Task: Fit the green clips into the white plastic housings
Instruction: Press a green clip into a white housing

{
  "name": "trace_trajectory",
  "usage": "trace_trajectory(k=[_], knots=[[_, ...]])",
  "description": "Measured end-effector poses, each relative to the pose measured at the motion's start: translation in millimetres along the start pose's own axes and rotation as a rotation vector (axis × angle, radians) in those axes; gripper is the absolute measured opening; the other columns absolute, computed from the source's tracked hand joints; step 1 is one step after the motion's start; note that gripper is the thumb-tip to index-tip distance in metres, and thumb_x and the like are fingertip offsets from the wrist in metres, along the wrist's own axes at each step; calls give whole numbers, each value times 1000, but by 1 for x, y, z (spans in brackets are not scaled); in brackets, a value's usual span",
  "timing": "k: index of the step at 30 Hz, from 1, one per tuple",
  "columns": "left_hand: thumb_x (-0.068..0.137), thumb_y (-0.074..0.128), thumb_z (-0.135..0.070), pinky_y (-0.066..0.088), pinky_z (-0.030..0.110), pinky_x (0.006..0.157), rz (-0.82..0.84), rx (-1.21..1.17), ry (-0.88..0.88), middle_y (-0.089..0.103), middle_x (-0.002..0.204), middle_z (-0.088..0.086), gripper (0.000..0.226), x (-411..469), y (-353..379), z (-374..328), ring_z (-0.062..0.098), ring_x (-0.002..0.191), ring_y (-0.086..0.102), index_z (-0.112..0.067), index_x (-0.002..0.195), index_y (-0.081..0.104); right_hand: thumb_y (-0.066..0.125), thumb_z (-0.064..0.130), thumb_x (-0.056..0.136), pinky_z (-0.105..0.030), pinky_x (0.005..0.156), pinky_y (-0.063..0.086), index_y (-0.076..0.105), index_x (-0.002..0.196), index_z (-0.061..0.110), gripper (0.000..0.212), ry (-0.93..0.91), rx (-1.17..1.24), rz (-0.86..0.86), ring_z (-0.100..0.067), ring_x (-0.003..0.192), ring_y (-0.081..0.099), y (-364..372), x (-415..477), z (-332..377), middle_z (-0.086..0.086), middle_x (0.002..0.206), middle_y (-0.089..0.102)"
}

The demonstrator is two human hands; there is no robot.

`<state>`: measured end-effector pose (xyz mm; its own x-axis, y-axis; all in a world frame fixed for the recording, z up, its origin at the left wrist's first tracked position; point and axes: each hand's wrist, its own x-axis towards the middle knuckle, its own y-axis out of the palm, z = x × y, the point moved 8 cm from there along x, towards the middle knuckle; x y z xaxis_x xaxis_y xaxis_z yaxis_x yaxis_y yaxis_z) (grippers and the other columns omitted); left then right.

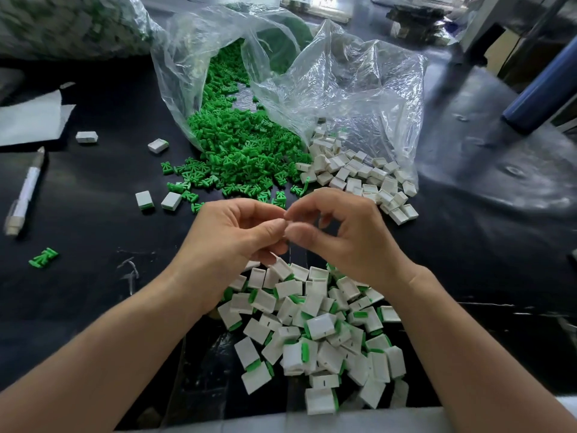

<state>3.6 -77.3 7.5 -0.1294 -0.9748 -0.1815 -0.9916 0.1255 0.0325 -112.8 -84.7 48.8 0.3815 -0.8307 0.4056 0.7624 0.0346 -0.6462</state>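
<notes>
Both hands meet in mid-air above the dark tabletop [93, 214], just over the near heap, so whatever they finish can drop straight down. The left hand [231, 242] has thumb and forefinger pinched together at the tips, and the right hand [346, 235] pinches back against them, the two grips touching. Whatever part sits between them is hidden by the fingertips; I cannot tell whether it is a clip, a housing or both, though the pose suits pressing one into the other.

The supply is laid out for short reaches. A clear plastic bag [343, 79] lies open on its side with its mouth toward the person, spilling loose green clips [237, 148] on the left and empty white housings [359, 176] on the right, the two piles touching where they meet. Each hand therefore has its own stock just beyond it.

Nearest the body is the pile of finished housings [315, 329], each white block showing a green edge, which reads as a good share of the work already done, with far more clips waiting.

A few strays lie well apart on the left: a lone green clip [43, 257], several single housings [144, 200], a white pen [26, 192] and a sheet of paper [31, 120], none in the way of the hands
</notes>
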Motion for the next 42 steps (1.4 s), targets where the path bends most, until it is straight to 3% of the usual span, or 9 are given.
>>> trace_trajectory(k=[3,6,9,16,22,28,33,39,42], knots=[[78,64,4,53,18,52,-19,-35,-1,69,62,2,13,1,0,0,9,54,64,-7,82,68,62,22,85,-9,60,37,70,88,7,17,142,-24,-87,4,64,51,-9,1,-17,16,69,57],[80,60,11,54,18,53,-28,-53,-4,69,61,2,20,1,0,0,10,54,65,-8,78,67,61,18,87,-18,75,41,69,101,10,18,266,-158,-92,-3,78,53,-9,0,-36,0,89,67],[80,60,10,54,19,54,-17,-58,-10,70,63,3,20,0,0,0,11,56,66,-8,78,68,56,21,90,-28,91,38,61,120,17,30,352,-259,0,-18,100,51,-2,-1,-51,-3,100,60],[80,60,9,55,19,54,-12,-57,-18,70,65,3,19,-1,1,-1,12,57,66,-8,78,68,48,35,93,-28,94,26,43,137,27,45,367,-465,201,-22,116,38,16,3,-61,-5,115,47],[80,60,9,56,20,56,-9,-56,-18,70,65,4,19,-2,1,-2,11,57,66,-8,78,68,62,26,86,-26,85,32,63,110,18,26,355,-412,132,-20,107,47,11,5,-59,2,102,49],[80,60,9,56,21,57,-4,-62,-21,71,67,5,18,-4,0,-2,12,58,67,-7,79,68,50,19,93,-19,69,26,66,100,11,20,312,-427,66,-21,94,53,6,4,-57,-6,98,59],[80,60,9,56,20,56,-7,-70,-24,71,67,6,16,-1,1,-3,12,58,67,-6,79,68,48,20,94,-20,49,29,60,73,8,27,384,-119,-119,-6,55,44,-15,-1,-46,0,59,51],[82,57,11,56,21,58,-15,-65,-3,68,67,5,25,-1,0,-4,13,61,67,-10,76,68,48,23,94,-40,64,45,61,76,-1,32,348,-14,-118,-31,69,55,-12,-7,-24,-20,65,56],[83,54,12,56,20,60,-23,-73,6,65,66,1,29,-1,-2,-4,14,67,68,-12,77,69,49,22,94,-36,60,41,61,72,0,33,331,-1,-112,-27,62,52,-13,-8,-19,-15,57,52]])
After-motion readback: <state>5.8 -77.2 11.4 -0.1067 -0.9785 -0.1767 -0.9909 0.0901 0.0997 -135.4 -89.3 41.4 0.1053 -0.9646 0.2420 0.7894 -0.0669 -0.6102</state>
